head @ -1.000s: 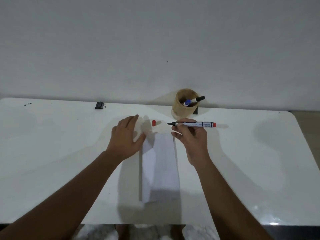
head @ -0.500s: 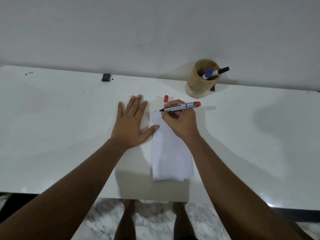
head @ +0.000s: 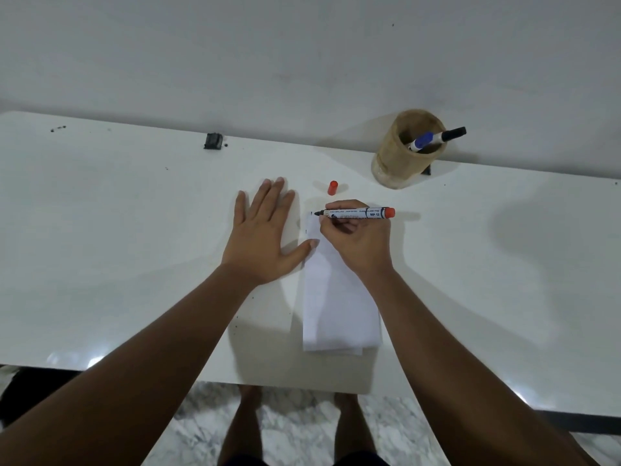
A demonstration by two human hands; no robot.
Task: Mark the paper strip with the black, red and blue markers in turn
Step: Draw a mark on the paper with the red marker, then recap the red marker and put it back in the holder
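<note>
A white paper strip [head: 339,307] lies lengthwise on the white table [head: 134,230]. My right hand [head: 356,243] grips an uncapped red marker [head: 359,213], held level with its dark tip at the strip's far left corner. My left hand [head: 265,237] lies flat on the table left of the strip, fingers spread, thumb touching the paper's left edge. The marker's red cap [head: 333,188] lies on the table just beyond the strip. A blue marker [head: 420,141] and a black marker [head: 452,134] stick out of a tan round holder [head: 400,159] at the back right.
A small black object [head: 213,141] sits near the table's far edge by the wall. A few dark specks [head: 57,128] lie at the far left. The table's near edge runs just below the strip's end, with my feet on a marbled floor [head: 295,422] underneath.
The view has tilted down and closer. My right hand has brought the marker from above the strip down to its far left corner. My left hand has flattened beside the paper.
</note>
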